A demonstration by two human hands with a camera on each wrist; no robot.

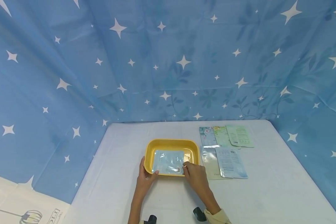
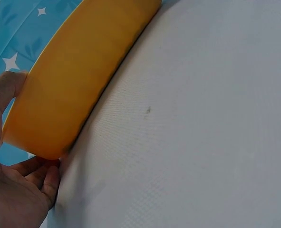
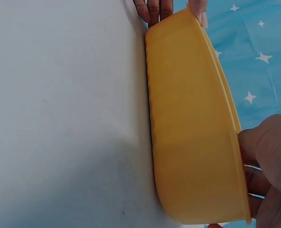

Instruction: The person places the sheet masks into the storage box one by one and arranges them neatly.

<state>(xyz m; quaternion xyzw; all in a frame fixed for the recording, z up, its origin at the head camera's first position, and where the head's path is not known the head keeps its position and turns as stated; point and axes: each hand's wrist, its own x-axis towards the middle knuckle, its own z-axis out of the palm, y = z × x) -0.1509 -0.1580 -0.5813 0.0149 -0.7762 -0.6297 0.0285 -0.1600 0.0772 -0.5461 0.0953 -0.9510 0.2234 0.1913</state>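
Observation:
A yellow plastic tray (image 1: pixel 172 141) sits on the white table, with a light-blue, glossy sheet mask packet (image 1: pixel 168 160) lying flat inside it. My left hand (image 1: pixel 145 179) holds the tray's front left corner, thumb at the rim and fingers against the outer wall. In the left wrist view those fingers (image 2: pixel 35 173) touch the wall low down. Reaching over the front rim, my right hand (image 1: pixel 195 175) has curled fingers at the packet's right edge and appears to pinch it. The tray wall hides the fingertips in the right wrist view.
Right of the tray lie several more packets: a blue floral one (image 1: pixel 207 136), a yellow-green one (image 1: pixel 221 137), a pale green one (image 1: pixel 240 136), a silvery beige one (image 1: pixel 211 163) and a pale blue one (image 1: pixel 231 163), partly overlapping. Blue starry cloth (image 1: pixel 168 62) hangs behind the table (image 1: pixel 268 193).

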